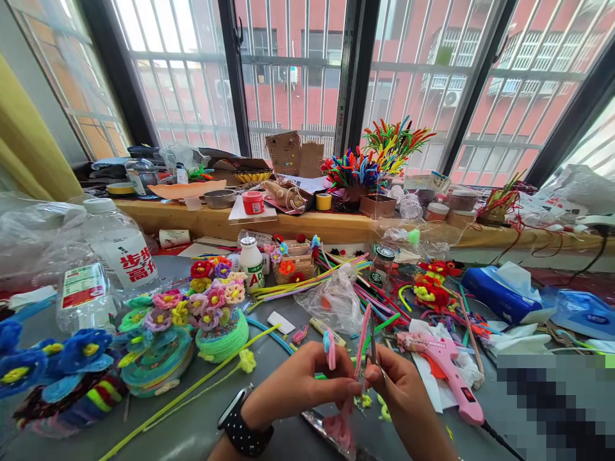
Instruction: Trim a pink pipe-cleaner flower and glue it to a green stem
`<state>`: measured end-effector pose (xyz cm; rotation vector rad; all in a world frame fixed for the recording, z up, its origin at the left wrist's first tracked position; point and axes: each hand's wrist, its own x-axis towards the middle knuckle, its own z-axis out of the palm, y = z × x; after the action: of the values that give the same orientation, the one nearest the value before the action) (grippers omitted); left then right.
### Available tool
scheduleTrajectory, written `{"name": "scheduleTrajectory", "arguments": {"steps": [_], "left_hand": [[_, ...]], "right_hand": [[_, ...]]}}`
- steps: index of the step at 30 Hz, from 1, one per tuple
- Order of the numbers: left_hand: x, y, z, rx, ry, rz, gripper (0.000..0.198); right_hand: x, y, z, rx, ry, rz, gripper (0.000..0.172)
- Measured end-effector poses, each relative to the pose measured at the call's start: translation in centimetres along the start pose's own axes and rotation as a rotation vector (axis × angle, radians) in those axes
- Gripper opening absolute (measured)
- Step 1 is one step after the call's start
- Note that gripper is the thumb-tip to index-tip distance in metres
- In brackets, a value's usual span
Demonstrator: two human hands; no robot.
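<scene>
My left hand [314, 378] is closed, pinching a pink pipe cleaner [364, 336] that stands upright between the two hands. A small looped pink and light-blue pipe-cleaner piece [329, 350] sticks up from the same hand's fingers. Opposite it, my right hand [401, 390] grips a pair of scissors [373, 342]; the narrow metal blades point up beside the pink stem, and the handles are mostly hidden by the fingers. Whether the blades touch the stem I cannot tell. Below the hands lies a blurred pink fuzzy bundle [339, 430].
A pink glue gun [446, 365] lies right of my hands on white paper. Left stand fuzzy flower pots, the nearest a green one [223, 336]. A long yellow stem [192, 390] crosses the grey table. Behind are a white bottle [252, 264], loose pipe cleaners and a blue tissue pack [500, 298].
</scene>
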<state>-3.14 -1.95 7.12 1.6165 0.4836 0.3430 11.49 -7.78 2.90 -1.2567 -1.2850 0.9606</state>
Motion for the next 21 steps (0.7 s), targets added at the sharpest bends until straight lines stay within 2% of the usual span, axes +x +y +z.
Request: {"name": "scheduleTrajectory", "arguments": {"steps": [9, 16, 21], "left_hand": [[-0.08, 0.21, -0.09, -0.015, 0.002, -0.036, 0.024], [-0.32, 0.08, -0.21, -0.026, -0.036, -0.013, 0.021], [-0.30, 0.23, -0.27, -0.022, -0.045, -0.018, 0.022]], "right_hand": [[-0.06, 0.36, 0.13, -0.009, 0.052, -0.030, 0.049], [-0.17, 0.10, 0.29, 0.091, -0.065, -0.037, 0.052], [-0.10, 0.27, 0.38, 0.031, -0.021, -0.023, 0.052]]}}
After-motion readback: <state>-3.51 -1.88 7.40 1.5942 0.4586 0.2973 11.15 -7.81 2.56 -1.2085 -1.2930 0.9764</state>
